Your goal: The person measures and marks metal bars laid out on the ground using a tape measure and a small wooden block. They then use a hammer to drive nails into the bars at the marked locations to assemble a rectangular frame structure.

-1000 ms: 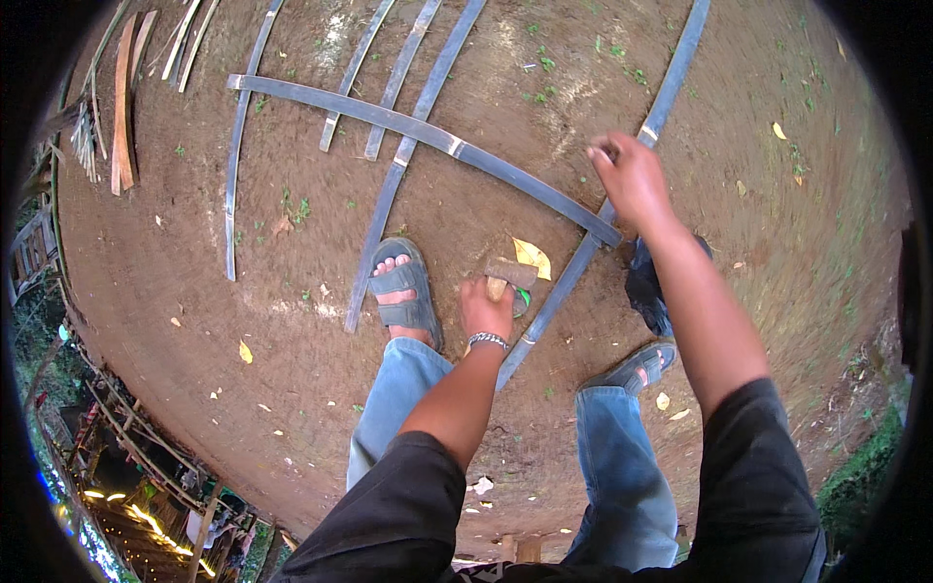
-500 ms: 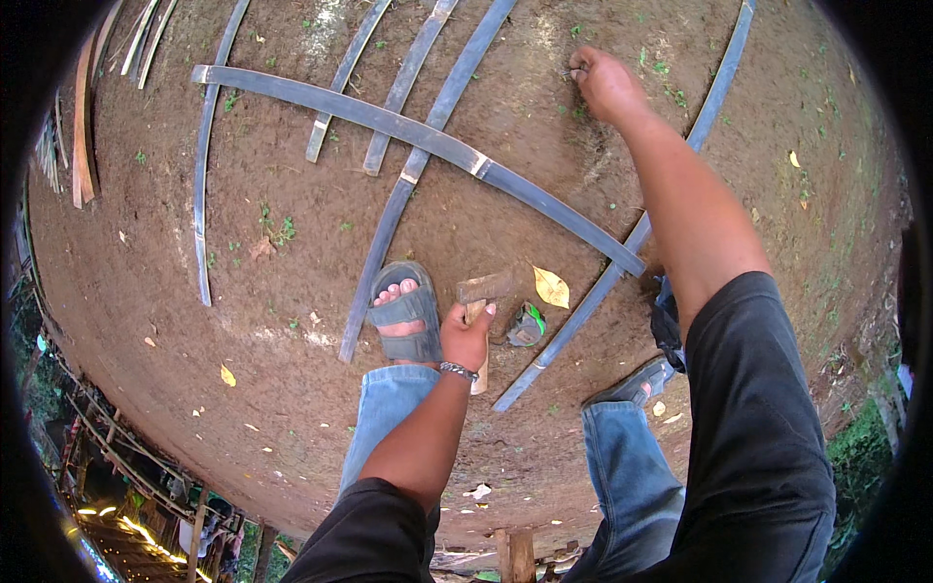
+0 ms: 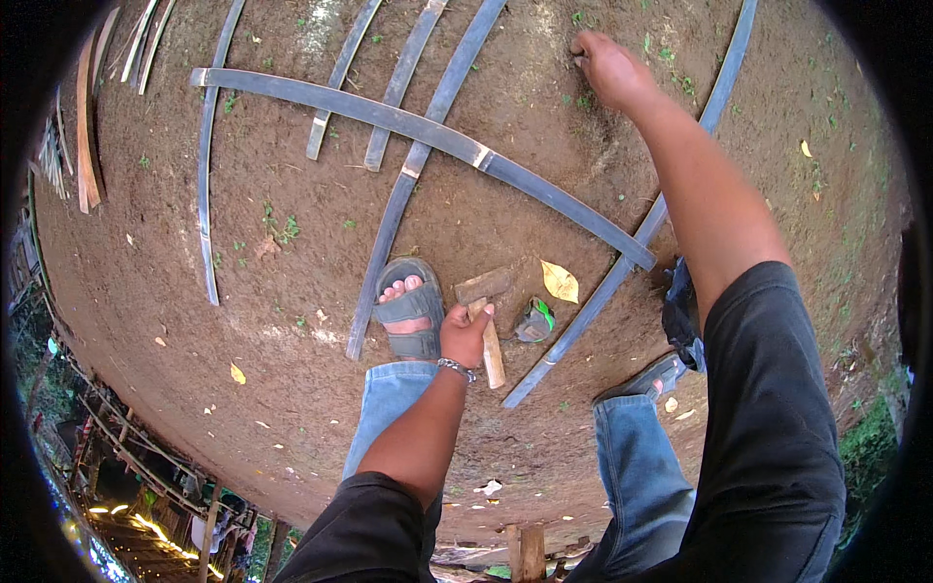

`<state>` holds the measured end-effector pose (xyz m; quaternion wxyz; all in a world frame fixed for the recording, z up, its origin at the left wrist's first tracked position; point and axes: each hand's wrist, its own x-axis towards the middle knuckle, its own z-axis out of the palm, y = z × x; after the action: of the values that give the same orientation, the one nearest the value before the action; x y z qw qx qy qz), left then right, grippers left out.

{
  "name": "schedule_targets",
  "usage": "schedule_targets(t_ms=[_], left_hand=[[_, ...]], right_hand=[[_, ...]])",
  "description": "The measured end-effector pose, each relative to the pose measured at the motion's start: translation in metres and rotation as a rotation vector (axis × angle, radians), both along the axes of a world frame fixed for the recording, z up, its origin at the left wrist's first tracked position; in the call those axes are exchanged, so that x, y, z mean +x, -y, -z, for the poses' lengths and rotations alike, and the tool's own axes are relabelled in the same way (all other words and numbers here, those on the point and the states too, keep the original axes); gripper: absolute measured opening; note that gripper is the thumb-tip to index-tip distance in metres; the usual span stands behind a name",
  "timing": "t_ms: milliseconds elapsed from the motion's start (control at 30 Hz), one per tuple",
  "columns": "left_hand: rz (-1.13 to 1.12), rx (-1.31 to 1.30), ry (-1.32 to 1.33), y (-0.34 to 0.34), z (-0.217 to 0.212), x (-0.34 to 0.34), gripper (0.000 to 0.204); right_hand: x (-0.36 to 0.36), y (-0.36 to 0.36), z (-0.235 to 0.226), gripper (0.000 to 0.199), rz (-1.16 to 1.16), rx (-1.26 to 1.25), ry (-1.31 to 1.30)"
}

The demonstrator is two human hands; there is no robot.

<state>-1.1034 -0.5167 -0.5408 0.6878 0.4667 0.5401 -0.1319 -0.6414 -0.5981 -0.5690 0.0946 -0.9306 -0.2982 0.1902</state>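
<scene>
Beside my left sandal, my left hand (image 3: 464, 335) grips a hammer (image 3: 494, 361) by its pale wooden handle, just below the worn brown head. Its head rests at ground level. Far out to the right, my right hand (image 3: 616, 74) is closed low over the soil; a small dark bit shows at its fingertips, too small to name. A long dark flat strip (image 3: 330, 99), bamboo by its joints, lies across several others, including a middle strip (image 3: 391, 219) and a right-hand strip (image 3: 598, 303). A grey and green tape measure (image 3: 534, 321) lies right of the hammer.
My left sandal (image 3: 408, 316) stands against the middle strip's near end; my right sandal (image 3: 641, 379) is beyond the right-hand strip. A yellow leaf (image 3: 560, 282) lies by the tape measure. More loose strips (image 3: 86, 136) lie at far left. A wooden post (image 3: 530, 554) stands at the bottom edge.
The hammer's handle has turned in my left hand, so its lower end now points further right. My right hand has shifted slightly farther away, still closed. The whole view has drifted a little.
</scene>
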Motion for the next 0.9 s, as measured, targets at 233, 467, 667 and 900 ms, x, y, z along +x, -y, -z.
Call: schedule_targets(t_ms=[233, 467, 667, 900], left_hand=[[-0.040, -0.007, 0.005, 0.001, 0.008, 0.001, 0.021], [0.037, 0.068, -0.033, 0.005, -0.012, 0.003, 0.020], [0.194, 0.187, -0.096, 0.005, -0.040, 0.012, 0.027], [0.177, -0.096, -0.005, 0.051, -0.066, 0.030, 0.023]], right_hand=[[0.001, 0.005, -0.008, 0.017, 0.106, 0.017, -0.064], [-0.126, 0.060, -0.064, 0.020, 0.187, 0.182, -0.405], [-0.284, 0.157, -0.097, 0.015, 0.348, -0.058, -0.605], [-0.335, 0.196, -0.114, 0.047, 0.456, 0.008, -0.784]])
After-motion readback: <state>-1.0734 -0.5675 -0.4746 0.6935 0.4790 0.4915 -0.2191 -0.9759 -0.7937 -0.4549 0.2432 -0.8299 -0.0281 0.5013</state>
